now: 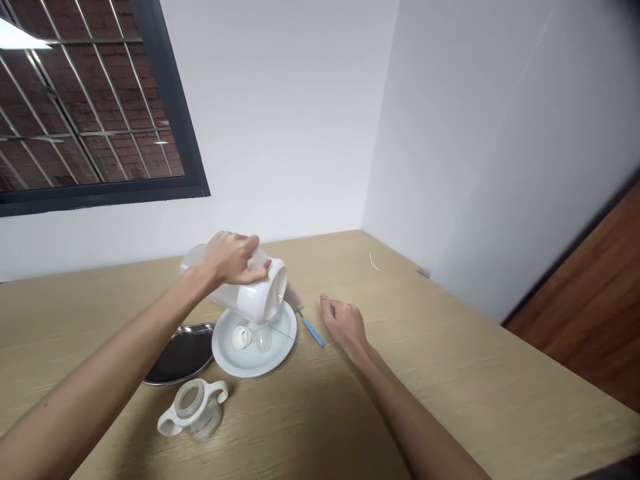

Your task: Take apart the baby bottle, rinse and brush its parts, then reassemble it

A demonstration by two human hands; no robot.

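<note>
My left hand is wrapped over a clear plastic container with a thick white end, tilted on its side above a white plate. On the plate are a white bottle ring and a translucent bottle teat. A thin wire-like piece crosses the plate's right rim. Closed into a loose fist, my right hand is just right of a brush with a blue handle; nothing shows in its fingers. The brush's far end is partly hidden behind the container.
A two-handled baby bottle without a lid stands upright at the front left. Left of the plate lies a kidney-shaped metal tray, partly behind my left forearm. A thin pale strip lies at the back right of the wooden table, near the wall.
</note>
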